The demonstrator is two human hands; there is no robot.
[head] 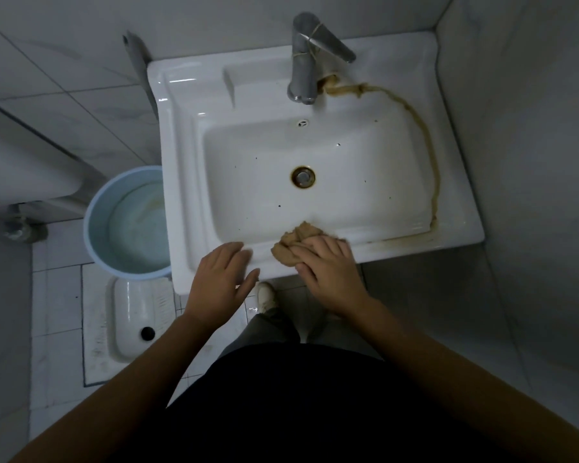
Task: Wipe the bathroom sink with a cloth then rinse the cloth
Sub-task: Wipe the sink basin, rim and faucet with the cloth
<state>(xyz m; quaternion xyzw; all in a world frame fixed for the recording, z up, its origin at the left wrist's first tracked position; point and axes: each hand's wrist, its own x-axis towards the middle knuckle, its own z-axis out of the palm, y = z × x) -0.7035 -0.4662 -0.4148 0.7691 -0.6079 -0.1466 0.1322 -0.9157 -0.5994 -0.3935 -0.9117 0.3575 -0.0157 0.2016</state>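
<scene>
Head view, wiping stage. The right hand (328,265) grips the bunched tan cloth (293,242), fingers bent over it, and presses it onto the front rim of the sink (181,162), where the rim meets the basin edge. The left hand (223,272) is released, fingers straight and spread, over the same rim just left of the cloth; whether it touches the ceramic cannot be told.

Risks, as judged from this position:
- The brown stain (428,145) runs from the base of the faucet (303,58) along the right rim to the front right corner. A cloth kept in a tight wad covers little surface, so parts of that line may be missed or merely smeared.
- The cloth sits close to the outer front edge. A stroke toward the body could drag dirty water off the rim onto the floor and the shoe (266,295) below.
- Grime loosened into the basin may settle round the rust-ringed drain (303,177) unless flushed.

Containers:
- The basin shows no standing water, only scattered dark specks.
- The pale blue bucket (91,228) stands on the floor against the sink's left side and holds water.
- A white squat pan (131,315) lies in front of the bucket
</scene>
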